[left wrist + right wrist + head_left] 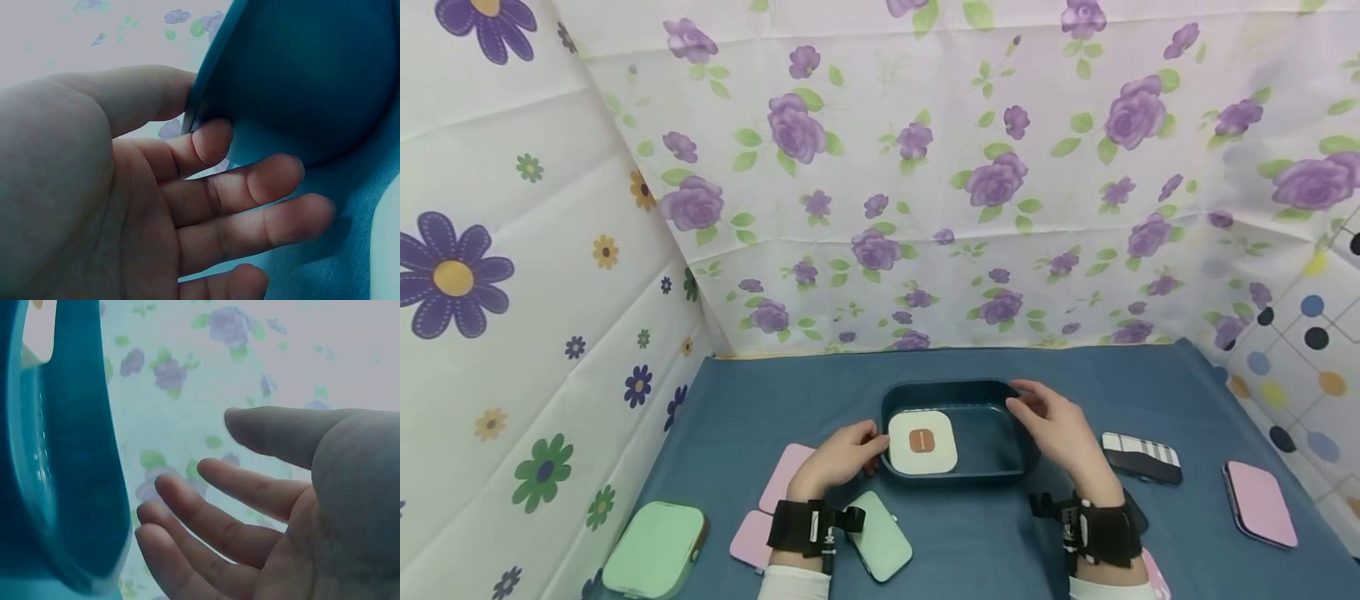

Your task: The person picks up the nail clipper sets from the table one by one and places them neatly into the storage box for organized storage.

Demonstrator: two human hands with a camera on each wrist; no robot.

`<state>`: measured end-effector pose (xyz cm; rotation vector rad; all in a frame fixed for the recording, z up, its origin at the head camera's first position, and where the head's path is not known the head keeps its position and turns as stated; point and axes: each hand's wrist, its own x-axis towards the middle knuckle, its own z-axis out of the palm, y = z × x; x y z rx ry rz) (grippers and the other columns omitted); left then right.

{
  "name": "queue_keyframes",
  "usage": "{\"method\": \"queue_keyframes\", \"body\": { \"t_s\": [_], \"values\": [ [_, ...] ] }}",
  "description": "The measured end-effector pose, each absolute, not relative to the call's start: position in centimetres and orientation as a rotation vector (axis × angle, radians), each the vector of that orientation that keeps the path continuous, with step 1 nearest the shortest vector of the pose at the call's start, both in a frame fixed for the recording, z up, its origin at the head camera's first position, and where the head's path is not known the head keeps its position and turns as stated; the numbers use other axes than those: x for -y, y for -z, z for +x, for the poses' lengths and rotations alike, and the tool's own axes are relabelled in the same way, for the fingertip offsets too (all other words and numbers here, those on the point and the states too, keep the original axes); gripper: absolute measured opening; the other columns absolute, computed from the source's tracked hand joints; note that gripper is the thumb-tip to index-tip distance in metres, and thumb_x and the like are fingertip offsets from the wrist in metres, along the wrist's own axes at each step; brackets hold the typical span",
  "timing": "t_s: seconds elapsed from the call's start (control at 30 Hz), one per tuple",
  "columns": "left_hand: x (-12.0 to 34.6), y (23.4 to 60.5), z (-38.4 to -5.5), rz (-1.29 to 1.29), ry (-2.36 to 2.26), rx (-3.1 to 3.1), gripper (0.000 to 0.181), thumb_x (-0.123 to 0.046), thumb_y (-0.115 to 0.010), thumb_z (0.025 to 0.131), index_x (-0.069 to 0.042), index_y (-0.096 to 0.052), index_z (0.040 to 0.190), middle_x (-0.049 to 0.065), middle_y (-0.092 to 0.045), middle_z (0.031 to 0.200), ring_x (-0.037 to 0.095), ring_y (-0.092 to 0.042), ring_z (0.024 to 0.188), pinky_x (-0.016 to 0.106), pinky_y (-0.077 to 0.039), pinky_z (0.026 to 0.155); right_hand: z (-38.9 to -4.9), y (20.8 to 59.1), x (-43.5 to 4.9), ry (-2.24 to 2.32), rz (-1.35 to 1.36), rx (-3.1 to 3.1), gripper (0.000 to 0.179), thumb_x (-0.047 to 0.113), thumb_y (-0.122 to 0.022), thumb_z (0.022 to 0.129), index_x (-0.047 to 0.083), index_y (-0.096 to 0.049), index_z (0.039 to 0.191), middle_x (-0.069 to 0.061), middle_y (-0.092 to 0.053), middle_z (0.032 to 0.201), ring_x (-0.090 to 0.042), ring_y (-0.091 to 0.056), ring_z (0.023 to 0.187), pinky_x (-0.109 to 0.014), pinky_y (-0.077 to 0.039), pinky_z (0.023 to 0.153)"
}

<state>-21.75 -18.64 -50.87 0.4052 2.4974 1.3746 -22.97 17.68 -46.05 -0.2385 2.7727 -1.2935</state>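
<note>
A dark blue plastic bin [992, 433] with rounded corners stands in the middle of the table. Inside it, at the left, lies a white rounded-square item [919, 465] with a brown square label. My left hand [842, 458] is at the bin's left end; in the left wrist view its thumb and index finger pinch the rim, the other fingers loosely extended. At the right end is my right hand [1056, 429], thumb near the rim. The right wrist view shows its fingers [234, 540] relaxed and spread, fingertips close beside the bin wall, gripping nothing.
Left of the bin lie pink flat cases [752, 537] and a pale green flat case [882, 537]. A thicker green rounded case [655, 550] sits at the left edge. To the right are a striped black-and-white case [1142, 458] and a pink case [1260, 504]. Flowered cloth walls surround the table.
</note>
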Motion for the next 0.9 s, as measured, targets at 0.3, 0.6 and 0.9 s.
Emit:
{"method": "queue_keyframes", "body": {
  "t_s": [0.3,0.6,0.9],
  "values": [
    [18.7,51.0,-21.8,0.415,-1.385,-2.483,0.036,-0.037,-0.057,0.112,-0.007,-0.062,0.092,0.013,-0.067,0.085,0.029,-0.068,0.077,0.036,-0.046,0.066,-23.1,47.0,-19.3,1.166,-0.243,-2.833,0.062,0.038,-0.057,0.113,0.003,-0.042,0.161,-0.032,-0.055,0.146,-0.048,-0.059,0.129,-0.059,-0.052,0.099],
    [18.9,51.2,-21.9,0.408,-1.375,-2.475,0.037,-0.039,-0.056,0.113,-0.009,-0.062,0.092,0.011,-0.067,0.085,0.028,-0.068,0.078,0.037,-0.048,0.068,-22.3,49.9,-20.7,1.141,-0.142,-2.78,0.051,0.041,-0.059,0.112,-0.001,-0.059,0.14,-0.021,-0.068,0.124,-0.041,-0.068,0.112,-0.051,-0.056,0.086],
    [19.1,51.1,-21.9,0.414,-1.371,-2.468,0.037,-0.039,-0.055,0.113,-0.01,-0.064,0.093,0.011,-0.068,0.086,0.028,-0.068,0.078,0.037,-0.048,0.069,-22.0,53.1,-20.1,1.395,0.018,-2.673,0.046,0.05,-0.048,0.114,0.006,-0.061,0.107,-0.008,-0.059,0.088,-0.021,-0.062,0.077,-0.033,-0.053,0.071]
  ]
}}
